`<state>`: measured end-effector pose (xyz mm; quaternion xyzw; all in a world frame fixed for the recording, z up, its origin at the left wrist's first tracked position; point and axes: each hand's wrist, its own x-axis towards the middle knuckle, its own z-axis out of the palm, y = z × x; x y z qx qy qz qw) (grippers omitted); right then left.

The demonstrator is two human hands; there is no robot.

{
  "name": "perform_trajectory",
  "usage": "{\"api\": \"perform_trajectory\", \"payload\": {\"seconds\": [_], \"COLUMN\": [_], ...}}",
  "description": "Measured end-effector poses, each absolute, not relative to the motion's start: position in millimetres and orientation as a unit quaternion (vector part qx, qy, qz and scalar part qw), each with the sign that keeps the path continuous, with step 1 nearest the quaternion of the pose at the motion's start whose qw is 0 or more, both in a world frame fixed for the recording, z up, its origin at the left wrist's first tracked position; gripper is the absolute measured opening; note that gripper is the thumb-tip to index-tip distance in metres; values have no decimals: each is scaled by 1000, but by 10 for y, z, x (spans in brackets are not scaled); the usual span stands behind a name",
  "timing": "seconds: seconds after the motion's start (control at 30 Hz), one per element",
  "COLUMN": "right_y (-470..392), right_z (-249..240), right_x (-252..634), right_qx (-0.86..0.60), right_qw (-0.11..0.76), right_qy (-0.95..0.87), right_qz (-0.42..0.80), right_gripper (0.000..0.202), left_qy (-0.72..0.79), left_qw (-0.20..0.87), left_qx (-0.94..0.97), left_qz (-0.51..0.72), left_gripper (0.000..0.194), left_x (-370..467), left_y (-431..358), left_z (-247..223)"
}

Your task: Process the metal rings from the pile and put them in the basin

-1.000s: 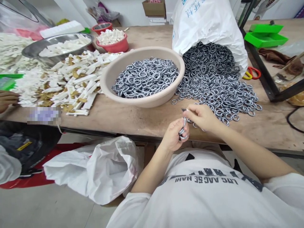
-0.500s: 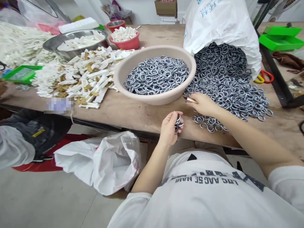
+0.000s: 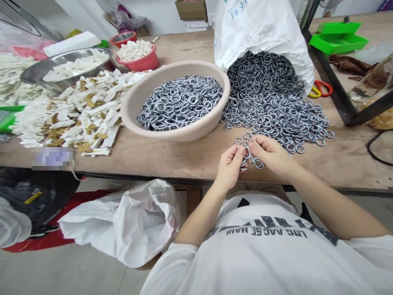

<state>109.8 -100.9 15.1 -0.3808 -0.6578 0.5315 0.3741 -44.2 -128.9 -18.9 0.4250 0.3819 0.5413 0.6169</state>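
Grey rings (image 3: 247, 153) are gripped in my left hand (image 3: 229, 167), its thumb pressed over them. Close against it, my right hand (image 3: 272, 153) is closed in a pinch at the edge of one ring. The small pale-handled tool with a dark tip, visible in that hand a moment earlier, is now mostly hidden by the fingers. Loose rings lie on the table just behind and below the hands. A beige basin (image 3: 129, 116) full of similar rings stands to the left. Behind my right hand, a heap of rings (image 3: 273, 110) spills from a white sack (image 3: 260, 28) lying on its side.
White and brown strips (image 3: 89, 106) are heaped at left, near a steel bowl (image 3: 35, 78) and a red bowl (image 3: 143, 61). At right are a black metal frame (image 3: 330, 86), scissors (image 3: 322, 88) and green trays (image 3: 337, 43). A white bag (image 3: 123, 225) hangs below the table edge.
My right hand has come down from beside the basin to meet my left hand at the rings. The view has swung right, so everything on the table appears further left.
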Motion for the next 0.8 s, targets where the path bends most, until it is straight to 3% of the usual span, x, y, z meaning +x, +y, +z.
{"api": "perform_trajectory", "payload": {"seconds": [0.27,0.6,0.8], "right_y": [-1165,-1165,-692], "right_z": [220,233,88], "right_x": [1223,1197,1190], "right_qx": [-406,-405,-517], "right_qw": [294,262,228], "right_qy": [-839,-852,-791], "right_qz": [210,205,235], "right_gripper": [39,41,51], "left_qy": [362,368,329], "left_qw": [653,653,690], "left_qx": [369,389,442], "left_qz": [554,535,469], "left_gripper": [34,39,38], "left_x": [-459,-531,-607], "left_y": [-1303,-1329,-1515], "left_z": [-151,-144,-181]}}
